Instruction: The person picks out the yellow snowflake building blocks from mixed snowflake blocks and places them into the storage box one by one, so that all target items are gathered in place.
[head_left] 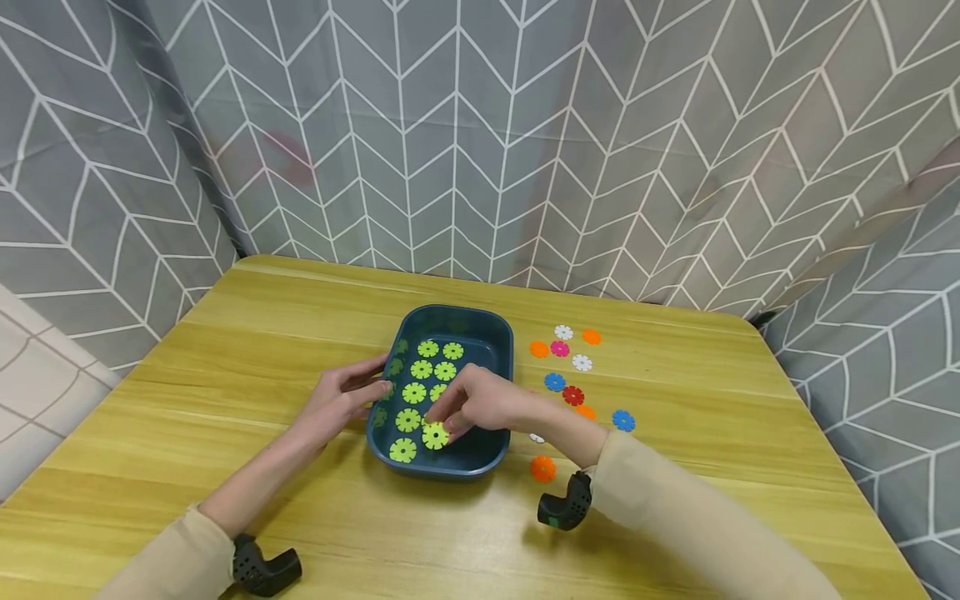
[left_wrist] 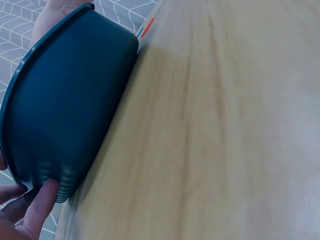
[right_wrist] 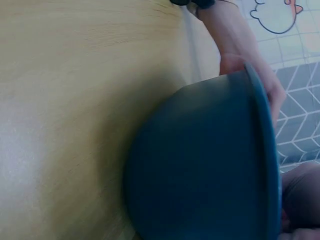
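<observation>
A dark blue plastic bin (head_left: 487, 354) stands on the table, with yellow-green notched discs (head_left: 414, 392) laid in two columns on its floor. My left hand (head_left: 335, 402) holds the bin's left side, thumb over the rim; in the left wrist view its fingers (left_wrist: 46, 202) touch the outer wall. Inside the bin, my right hand (head_left: 480, 398) pinches a yellow-green notched disc (head_left: 435, 435) near the front end of the right column. That hand covers part of the column. From the right wrist, the bin's wall (right_wrist: 200, 165) hides most of the right hand.
Loose notched discs lie on the wooden table (head_left: 697, 400) right of the bin: orange (head_left: 543, 468), blue (head_left: 623, 420), red (head_left: 573, 395), pink (head_left: 560, 349) and white (head_left: 582, 363). The right forearm passes over some. A grey patterned curtain (head_left: 420, 133) hangs behind the table.
</observation>
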